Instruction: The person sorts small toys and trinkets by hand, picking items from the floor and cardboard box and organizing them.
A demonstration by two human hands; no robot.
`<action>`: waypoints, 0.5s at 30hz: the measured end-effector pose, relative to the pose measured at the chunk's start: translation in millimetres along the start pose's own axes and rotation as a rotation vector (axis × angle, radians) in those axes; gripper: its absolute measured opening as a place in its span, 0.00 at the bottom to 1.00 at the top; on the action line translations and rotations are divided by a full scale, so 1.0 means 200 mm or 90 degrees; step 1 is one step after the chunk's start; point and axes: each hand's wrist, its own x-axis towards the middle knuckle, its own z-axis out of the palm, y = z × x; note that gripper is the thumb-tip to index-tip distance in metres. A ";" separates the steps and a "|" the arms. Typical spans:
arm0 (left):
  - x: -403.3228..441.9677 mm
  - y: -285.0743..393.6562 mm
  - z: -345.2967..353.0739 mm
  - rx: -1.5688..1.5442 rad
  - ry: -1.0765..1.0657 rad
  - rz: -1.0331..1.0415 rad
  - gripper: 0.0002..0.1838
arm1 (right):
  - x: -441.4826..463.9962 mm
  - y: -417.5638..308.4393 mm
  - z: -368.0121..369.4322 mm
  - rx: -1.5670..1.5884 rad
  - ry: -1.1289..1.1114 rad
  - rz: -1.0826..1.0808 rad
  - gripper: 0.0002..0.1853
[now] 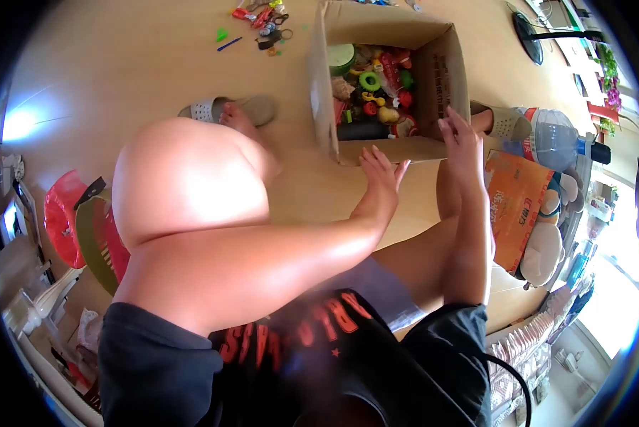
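An open cardboard box [324, 92] stands on the floor at the upper middle. Inside it lie several small toys and other items, among them a green ring [369, 81], a round green-rimmed item [341, 59] and a dark cylinder [363, 131]. My left hand [382, 174] is at the near edge of the box, fingers stretched out and thumb apart, with nothing in it. At the near right corner of the box is my right hand [465, 142], its fingers bent and slightly apart over the edge. Neither palm shows.
Small toys [266, 28] and a blue stick [229, 44] lie on the floor [120, 64] beyond my left foot. To the right are a large water bottle [553, 139], an orange box [515, 203] and a stand base [528, 37]. A red stool [65, 217] is at the left.
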 end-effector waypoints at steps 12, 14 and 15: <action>0.24 0.13 -0.09 -0.154 -0.095 0.010 0.45 | 0.17 -0.02 -0.19 0.204 -0.041 -0.045 0.15; 0.30 0.07 -0.13 -0.323 -0.166 0.025 0.47 | 0.21 0.03 -0.18 0.186 -0.056 -0.054 0.14; 0.33 0.01 -0.13 -0.380 -0.182 0.073 0.46 | 0.24 0.07 -0.18 0.136 -0.039 -0.066 0.14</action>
